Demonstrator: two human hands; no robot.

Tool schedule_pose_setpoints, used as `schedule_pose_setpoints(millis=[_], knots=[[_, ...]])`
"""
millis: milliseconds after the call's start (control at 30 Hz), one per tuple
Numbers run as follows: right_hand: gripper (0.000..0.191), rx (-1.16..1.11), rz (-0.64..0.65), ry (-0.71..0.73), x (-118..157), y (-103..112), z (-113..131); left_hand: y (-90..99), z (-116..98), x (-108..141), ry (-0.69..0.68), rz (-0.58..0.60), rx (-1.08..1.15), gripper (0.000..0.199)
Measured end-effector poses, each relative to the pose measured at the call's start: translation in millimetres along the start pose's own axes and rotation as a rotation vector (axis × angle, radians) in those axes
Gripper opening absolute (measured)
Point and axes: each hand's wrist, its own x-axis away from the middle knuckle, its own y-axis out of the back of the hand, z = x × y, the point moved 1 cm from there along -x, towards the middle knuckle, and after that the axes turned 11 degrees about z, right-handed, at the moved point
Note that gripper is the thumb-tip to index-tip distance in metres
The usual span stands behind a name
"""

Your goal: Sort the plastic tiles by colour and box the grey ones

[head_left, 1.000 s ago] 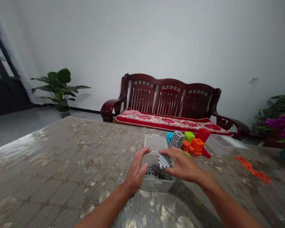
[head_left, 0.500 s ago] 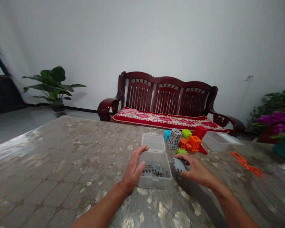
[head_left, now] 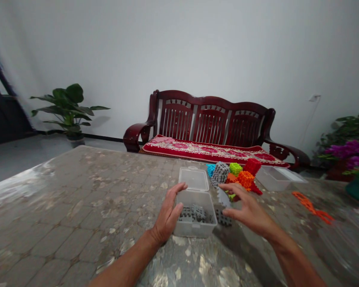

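My left hand (head_left: 169, 211) rests along the left side of a clear plastic box (head_left: 194, 230), its thumb and fingers spread apart near the rim. Inside the box lie several grey toothed building pieces (head_left: 193, 213). My right hand (head_left: 247, 207) pinches a flat grey plate with a notched edge (head_left: 223, 197) between thumb and fingers, just right of the box. Under that plate, a darker grey notched piece (head_left: 223, 218) shows near the thumb; whether it is joined to the plate I cannot tell. The box's lid (head_left: 193, 179) lies folded back at its far side.
Beyond my right hand stand a grey assembled cylinder (head_left: 219, 173), blue pieces (head_left: 210, 169), a green cluster (head_left: 235, 168) and orange and red assemblies (head_left: 245, 179). Another clear box (head_left: 271, 179) is farther right, with linked orange pieces (head_left: 312, 208) nearer. A wooden bench (head_left: 211, 123) stands behind the table.
My right hand has turned and lifted the grey plate slightly, with its fingers farther apart. The darker notched piece now shows beneath it. My left hand and the box have stayed in place.
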Motion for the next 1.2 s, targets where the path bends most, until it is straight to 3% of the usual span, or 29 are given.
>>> schedule_pose_setpoints(millis=[167, 333, 433, 600, 700, 833, 1000, 1200], knots=[[0.059, 0.206, 0.163, 0.161, -23, -14, 54, -0.7, -1, 0, 0.014, -0.001, 0.019, 0.055], [0.058, 0.292, 0.264, 0.273, -44, -40, 61, -1.9, 1, 1, 0.015, -0.003, 0.032, 0.056], [0.054, 0.204, 0.175, 0.259, -46, -44, 50, -2.4, 2, 1, 0.020, -0.004, 0.035, 0.057], [0.030, -0.024, -0.071, -0.019, -33, -30, 5, -2.0, 3, 2, 0.033, -0.001, 0.029, 0.057], [0.031, -0.027, -0.023, -0.140, -17, -24, -29, -1.4, 3, 2, 0.037, -0.001, 0.029, 0.057], [0.052, 0.127, 0.114, -0.213, 4, -25, -56, -0.8, 2, 1, 0.034, 0.011, 0.026, 0.056], [0.053, 0.283, 0.191, -0.199, 13, -32, -57, -0.4, -1, 0, 0.027, 0.007, 0.027, 0.055], [0.047, 0.383, 0.134, -0.218, 10, -35, -54, -0.2, -3, 0, 0.029, -0.004, 0.030, 0.054]])
